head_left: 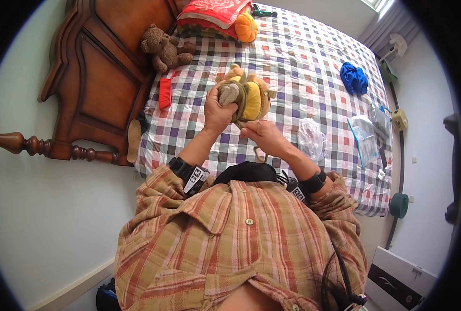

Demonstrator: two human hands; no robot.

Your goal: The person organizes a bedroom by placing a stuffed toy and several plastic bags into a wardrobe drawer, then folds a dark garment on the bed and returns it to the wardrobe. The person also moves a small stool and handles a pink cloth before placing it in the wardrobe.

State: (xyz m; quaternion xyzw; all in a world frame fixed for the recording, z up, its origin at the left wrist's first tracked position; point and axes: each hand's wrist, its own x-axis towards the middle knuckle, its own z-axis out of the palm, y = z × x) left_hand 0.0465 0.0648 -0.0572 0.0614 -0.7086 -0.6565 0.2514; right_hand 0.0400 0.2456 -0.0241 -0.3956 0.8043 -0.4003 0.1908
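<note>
Above the bed I hold a small plush toy (252,100) with a yellow middle, tan parts and olive-brown fabric around it. My left hand (220,110) is closed around its left side, thumb over a greyish-brown patch. At its lower edge, the curled fingers of my right hand (265,136) pinch the olive fabric; the fingertips are partly hidden. A thin olive-brown loop (260,154) hangs below my right hand. To the left, a red brush (165,94) lies on the checkered bedspread (292,62).
A brown teddy bear (167,49) leans by the wooden headboard (106,67). Red folded bedding (212,13) and an orange pumpkin cushion (246,28) lie at the far side. Rightward are a clear plastic bag (311,139), blue cloth (354,79) and a clear blue-edged pouch (362,140).
</note>
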